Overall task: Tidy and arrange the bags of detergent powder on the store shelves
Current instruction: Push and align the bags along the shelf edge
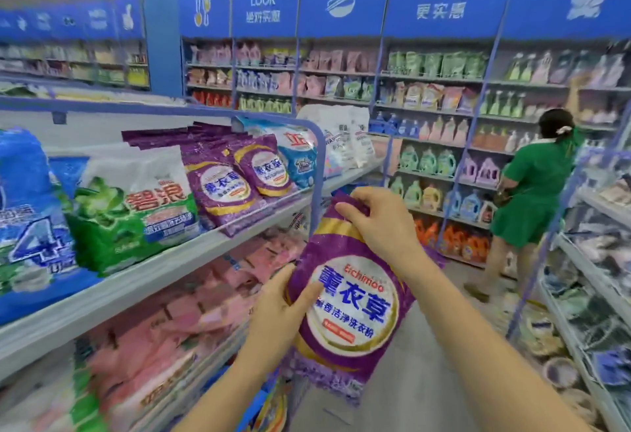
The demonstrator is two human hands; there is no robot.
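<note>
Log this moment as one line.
left hand: grips purple bag | right hand: grips its top | bag: off shelf | matching bags: on shelf

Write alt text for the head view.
A purple detergent bag is held in a store aisle: the right hand grips its top, the left hand pinches its left edge. Matching purple bags sit on the shelf at left, beside a green-and-white bag; a person in green stands farther along.

Upright purple bag, apparently full

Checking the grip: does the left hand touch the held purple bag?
Touching. Head view shows the left hand gripping the held purple bag, thumb on its front.
</note>
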